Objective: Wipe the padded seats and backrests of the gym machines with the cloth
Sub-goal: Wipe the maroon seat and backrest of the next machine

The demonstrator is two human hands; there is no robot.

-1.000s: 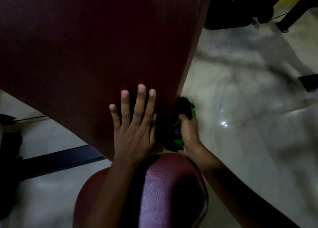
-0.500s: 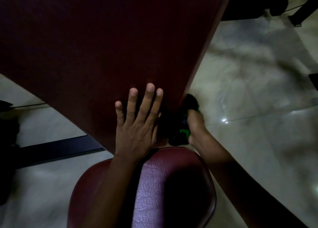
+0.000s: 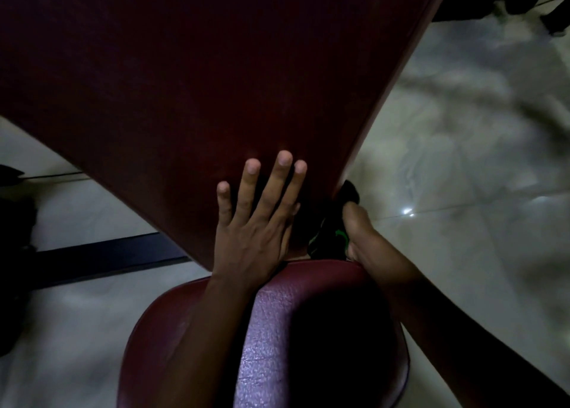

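- Maroon vinyl under straight, slightly spread fingers (image 3: 283, 173): left hand (image 3: 256, 228) lies flat on the lower end of the backrest (image 3: 216, 77), holding nothing, just bracing.
- Right hand (image 3: 359, 232) has its fingers curled tight round the cloth (image 3: 331, 238), a dark bundle with green showing. Fingertips themselves are hidden behind the wad.
- Cloth sits at the backrest's lower right edge, pressed against the side, just above the rear rim of the seat (image 3: 308, 330).
- Change over the last second: cloth hand has slid a little down the side edge toward the gap above the seat; its knuckles now sit right at the seat's rim. Left hand hasn't moved on the pad. The view has also shifted, so part of that is head motion.
- Read: the edge pass on this backrest is near its bottom end. My guess is the corner or the seat gap comes next.
- Can't tell how much of the backrest face or seat is already wiped; lighting is dim and no wet trace shows.
- Outward: pale glossy floor (image 3: 462, 191) all round, dark frame bar (image 3: 101, 259) to the left under the pad.
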